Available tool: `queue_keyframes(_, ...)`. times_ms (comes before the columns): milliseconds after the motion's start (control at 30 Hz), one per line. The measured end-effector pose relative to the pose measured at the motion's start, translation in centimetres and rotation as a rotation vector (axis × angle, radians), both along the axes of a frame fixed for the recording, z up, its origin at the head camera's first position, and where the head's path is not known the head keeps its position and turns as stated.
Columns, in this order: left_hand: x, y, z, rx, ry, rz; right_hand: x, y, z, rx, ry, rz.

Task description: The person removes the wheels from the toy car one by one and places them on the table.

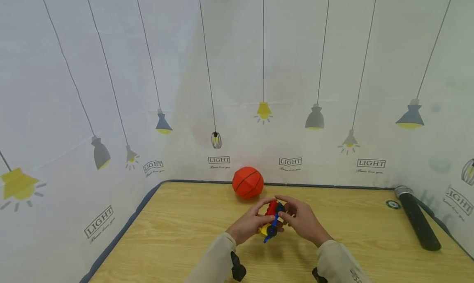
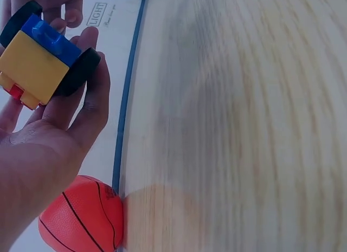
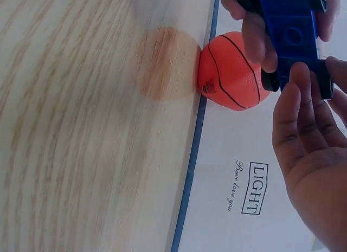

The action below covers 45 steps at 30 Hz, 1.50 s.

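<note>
Both hands hold a toy block car up above the table in the head view. It has a blue chassis with black wheels, and red and yellow blocks on top. My left hand grips the car by its side, fingers around the yellow block and a wheel. At the other end, my right hand pinches the car; in the right wrist view its fingertips touch the blue underside beside a wheel. The fingers partly hide the red block.
A red ball with black basketball lines lies at the table's back edge, just beyond the hands. On the right of the wooden table lie a black microphone and a small round disc. A lamp-patterned white backdrop encloses the table.
</note>
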<state>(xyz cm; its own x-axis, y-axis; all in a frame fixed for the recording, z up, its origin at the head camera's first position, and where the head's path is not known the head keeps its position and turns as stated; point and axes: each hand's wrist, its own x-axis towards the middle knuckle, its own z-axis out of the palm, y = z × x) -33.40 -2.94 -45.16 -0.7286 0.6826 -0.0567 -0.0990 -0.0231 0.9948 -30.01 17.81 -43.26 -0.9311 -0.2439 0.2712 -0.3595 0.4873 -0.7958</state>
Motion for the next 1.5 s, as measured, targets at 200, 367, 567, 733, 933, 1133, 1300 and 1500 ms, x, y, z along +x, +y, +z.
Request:
queue_keyframes(200,0.33,0.09,0.35,0.031,-0.002,-0.031,-0.07,-0.11,-0.04,-0.067,-0.026,0.007)
queue_keyframes(367,0.55,-0.08,0.51,0.05,-0.011,-0.048,-0.07,-0.08,0.03,-0.126,-0.067,0.042)
queue_keyframes(567,0.61,-0.14,0.42,0.052,-0.017,-0.078,0.05,-0.09,0.08,-0.165,-0.139,0.061)
queue_keyframes(733,0.65,-0.06,0.34,0.04,-0.014,-0.088,-0.03,-0.28,0.12,-0.177,-0.181,0.066)
queue_keyframes(933,0.51,0.02,0.44,0.027,0.005,-0.066,-0.22,-0.4,0.12,-0.193,-0.175,0.069)
queue_keyframes(1133,0.58,0.17,0.54,-0.013,0.019,-0.046,-0.27,-0.45,0.29,-0.186,-0.171,0.068)
queue_keyframes(1300,0.8,0.25,0.68,-0.053,0.047,-0.03,-0.39,-0.52,0.14,-0.179,-0.191,0.066)
queue_keyframes(1500,0.76,0.55,0.7,-0.076,0.063,-0.04,-0.07,-0.6,0.75,-0.191,-0.208,0.043)
